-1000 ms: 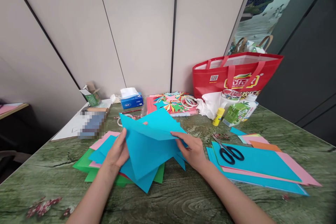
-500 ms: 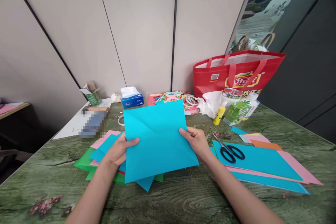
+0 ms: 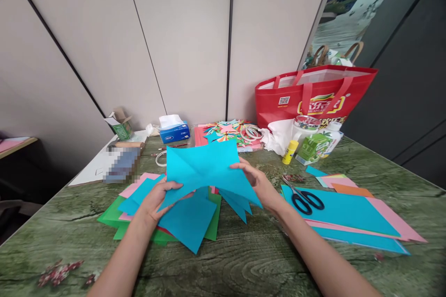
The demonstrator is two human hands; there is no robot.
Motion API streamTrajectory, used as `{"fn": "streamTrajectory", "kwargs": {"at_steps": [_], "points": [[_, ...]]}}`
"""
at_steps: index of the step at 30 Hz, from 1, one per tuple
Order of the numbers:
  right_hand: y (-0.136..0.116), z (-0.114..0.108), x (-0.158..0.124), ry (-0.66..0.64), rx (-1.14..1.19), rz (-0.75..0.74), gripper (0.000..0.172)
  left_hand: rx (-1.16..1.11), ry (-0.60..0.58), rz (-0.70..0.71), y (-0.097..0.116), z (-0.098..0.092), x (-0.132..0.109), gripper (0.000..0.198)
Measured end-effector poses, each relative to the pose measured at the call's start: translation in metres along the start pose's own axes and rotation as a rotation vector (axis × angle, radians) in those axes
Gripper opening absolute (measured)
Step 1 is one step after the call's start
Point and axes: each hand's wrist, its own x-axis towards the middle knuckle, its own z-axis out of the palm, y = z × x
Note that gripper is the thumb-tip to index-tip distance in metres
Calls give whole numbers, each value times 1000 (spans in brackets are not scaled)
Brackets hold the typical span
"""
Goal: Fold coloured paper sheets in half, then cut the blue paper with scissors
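Observation:
Both my hands hold one blue paper sheet (image 3: 204, 167) just above the table, in front of me. My left hand (image 3: 156, 199) pinches its lower left edge, thumb on top. At the sheet's right edge, my right hand (image 3: 256, 183) grips it with curled fingers. The sheet bends along a diagonal crease and tilts away from me. Under it lies a pile of blue, green and pink paper (image 3: 188, 220).
Black-handled scissors (image 3: 304, 199) lie on a stack of blue and pink sheets (image 3: 351, 220) to the right. Behind are a glue stick (image 3: 290, 152), a red bag (image 3: 313, 97), a tissue box (image 3: 174, 132), tape rolls (image 3: 249, 133) and colourful paper stars (image 3: 226, 132). The green table (image 3: 244, 264) extends towards me.
The sheet, held flat and facing me half a second ago, is now folding back along its diagonal. My right hand has risen and moved slightly left.

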Motion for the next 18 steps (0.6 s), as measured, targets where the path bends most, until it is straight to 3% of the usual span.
{"fn": "streamTrajectory", "kwargs": {"at_steps": [2,5,8,13,16,18], "points": [[2,0,-1,-5,-75,3,45,18,-44,-43,-1,3,-2,48],[11,0,-1,143,-19,51,25,33,-184,-75,-6,4,-4,51],[18,2,0,287,142,87,21,40,-306,73,-12,4,-2,58],[17,6,1,445,159,64,25,7,-277,370,-8,12,-6,73],[19,6,1,468,134,65,22,26,-292,398,-3,17,-8,84],[20,6,1,441,133,63,27,79,-234,395,-4,18,-7,77]]}}
